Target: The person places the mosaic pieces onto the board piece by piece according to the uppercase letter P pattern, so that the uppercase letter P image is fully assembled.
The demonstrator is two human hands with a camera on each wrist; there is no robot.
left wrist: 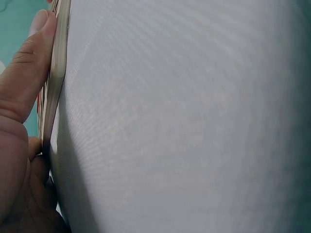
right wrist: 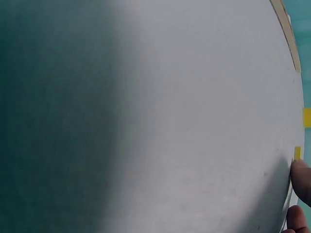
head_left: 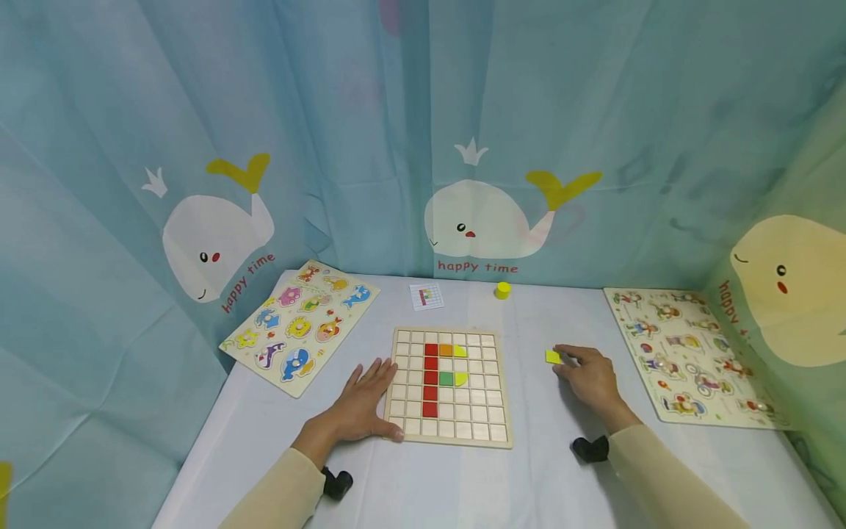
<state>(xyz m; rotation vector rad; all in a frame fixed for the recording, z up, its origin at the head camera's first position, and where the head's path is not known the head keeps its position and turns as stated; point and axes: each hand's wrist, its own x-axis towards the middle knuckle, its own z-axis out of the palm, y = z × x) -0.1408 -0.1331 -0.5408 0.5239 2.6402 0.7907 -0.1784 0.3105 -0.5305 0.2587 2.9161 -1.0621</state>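
A wooden grid board point(head_left: 456, 433) lies on the table in the head view. On it several red square tiles point(head_left: 430, 393) form a column, with an orange tile point(head_left: 446, 350), a green tile point(head_left: 446, 379) and two round-edged yellow pieces point(head_left: 460, 379) to their right. My left hand point(head_left: 360, 404) rests at the board's left side, fingers extended, its thumb point(left wrist: 31, 63) against the near edge. Right of the board, my right hand point(head_left: 590, 376) pinches a yellow square tile point(head_left: 551, 357) between thumb and fingers. The right wrist view catches only those fingertips point(right wrist: 301, 177) and the tile point(right wrist: 297, 153).
A small pattern card point(head_left: 426, 297) lies behind the board, and a yellow cylinder point(head_left: 502, 291) stands to its right. A sea-animal puzzle point(head_left: 311, 316) lies at the left, a puzzle of little figures point(head_left: 687, 353) at the right. A whale-print curtain point(head_left: 370, 184) closes off the back.
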